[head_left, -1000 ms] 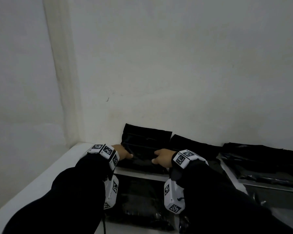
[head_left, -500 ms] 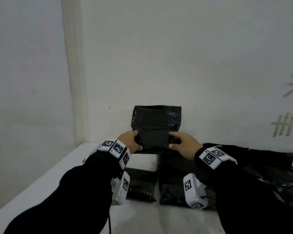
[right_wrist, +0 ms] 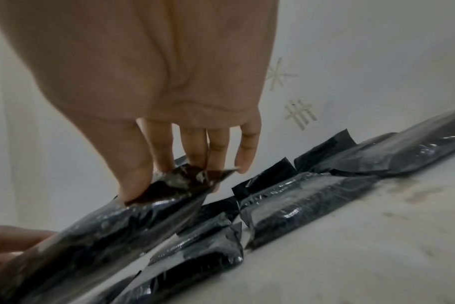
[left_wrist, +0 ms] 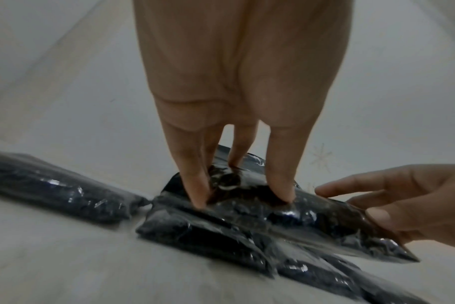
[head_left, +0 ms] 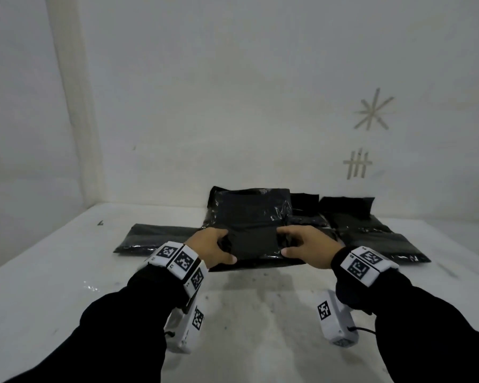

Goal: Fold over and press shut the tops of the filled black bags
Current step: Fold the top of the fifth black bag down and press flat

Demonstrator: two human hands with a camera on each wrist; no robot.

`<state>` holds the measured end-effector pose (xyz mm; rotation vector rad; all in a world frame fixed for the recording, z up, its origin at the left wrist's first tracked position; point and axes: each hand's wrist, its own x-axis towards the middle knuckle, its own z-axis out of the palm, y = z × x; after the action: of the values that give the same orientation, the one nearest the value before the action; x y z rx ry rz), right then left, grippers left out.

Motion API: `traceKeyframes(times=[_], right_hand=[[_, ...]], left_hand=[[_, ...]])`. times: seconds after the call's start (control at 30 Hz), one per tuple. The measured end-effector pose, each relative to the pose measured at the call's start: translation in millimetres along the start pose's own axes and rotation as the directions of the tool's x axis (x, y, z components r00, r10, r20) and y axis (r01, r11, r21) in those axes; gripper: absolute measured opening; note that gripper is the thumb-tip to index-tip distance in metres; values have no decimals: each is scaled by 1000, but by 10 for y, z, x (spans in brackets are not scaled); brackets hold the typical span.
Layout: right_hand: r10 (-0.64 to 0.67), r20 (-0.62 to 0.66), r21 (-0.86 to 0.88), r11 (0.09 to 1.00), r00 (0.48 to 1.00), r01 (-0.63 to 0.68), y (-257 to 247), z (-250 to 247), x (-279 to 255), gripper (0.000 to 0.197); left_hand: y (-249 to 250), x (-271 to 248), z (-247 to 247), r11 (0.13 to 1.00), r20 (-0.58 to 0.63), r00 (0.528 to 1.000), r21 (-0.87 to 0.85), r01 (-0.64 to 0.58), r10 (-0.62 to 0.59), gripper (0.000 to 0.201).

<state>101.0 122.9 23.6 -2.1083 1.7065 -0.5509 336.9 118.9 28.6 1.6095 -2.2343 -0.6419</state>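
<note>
Now black bag point(head_left: 253, 239) lowered near table point(head_left: 53, 272); both hands grip it.

held bag point(head_left: 253, 239): near corners hidden under both hands
bags behind: partly covered
bag contents: can't tell
wrist views: motion-blurred

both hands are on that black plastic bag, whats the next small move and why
Probably lower the glossy black plastic bag onto the bare white tabletop in front of the other bags. The left hand and right hand pinch its near corners and hold it off the surface, its far end with the open top tilted up, so it likely needs firm backing before that top can be folded and pressed.
</note>
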Motion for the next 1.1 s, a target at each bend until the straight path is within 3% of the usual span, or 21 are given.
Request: traceKeyframes(times=[0.2,0.47,0.6,0.7,0.77,0.83,0.93,1.0,1.1], right_hand=[[71,151,-126,991,986,-52,162,177,-559,47],[148,237,-177,978,960,-107,320,179,-701,45],[164,280,-134,982,946,-131,381,95,-645,38],[178,207,-122,980,962,-156,432,-14,-493,27],[236,116,-73,971,965,-228,494,-67,-342,21],[340,93,55,937,936,-346,550,-77,-201,25],[448,148,268,840,882,-471,601,-44,-47,43],[490,183,393,758,852,-521,624,-8,23,53],[530,219,491,666,819,-562,646,44,91,30]], left_hand=[[51,-322,468,999,108,993,30,42,-45,55],[139,-185,651,993,227,968,68,98,-111,47],[139,-56,619,988,204,967,67,139,-150,39],[73,94,555,976,142,966,42,212,-216,23],[13,228,527,962,64,961,-15,271,-270,25],[-24,359,531,937,22,945,-127,325,-325,30],[-33,498,566,850,50,915,-353,391,-400,27],[-18,545,597,746,111,887,-500,439,-447,25],[-6,618,654,662,154,869,-589,464,-471,20]])
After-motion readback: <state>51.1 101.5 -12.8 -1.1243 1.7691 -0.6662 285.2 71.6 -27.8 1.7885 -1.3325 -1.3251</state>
